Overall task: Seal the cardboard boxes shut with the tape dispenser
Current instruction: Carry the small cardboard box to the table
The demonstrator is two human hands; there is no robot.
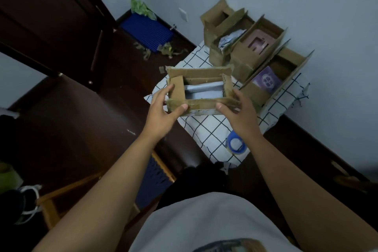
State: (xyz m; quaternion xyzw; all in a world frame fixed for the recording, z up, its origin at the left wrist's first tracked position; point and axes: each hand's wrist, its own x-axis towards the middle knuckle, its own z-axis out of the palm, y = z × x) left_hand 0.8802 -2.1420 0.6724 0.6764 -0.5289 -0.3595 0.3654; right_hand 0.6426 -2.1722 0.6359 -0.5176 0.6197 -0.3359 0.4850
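Observation:
A small open cardboard box (199,73) with a pale blue item inside is held over the checked cloth (206,129). My left hand (161,108) grips its left end, thumb on the near flap. My right hand (238,112) grips its right end, thumb on the same near flap. The blue tape dispenser (236,145) lies on the cloth just below my right wrist. Three more open cardboard boxes (257,51) stand in a row behind, against the wall.
The cloth covers a small low table in the room's corner. Dark floor lies to the left, with a blue crate (146,31) and scraps of tape (167,49) near the door. A wooden stool (61,196) and shoes sit at lower left.

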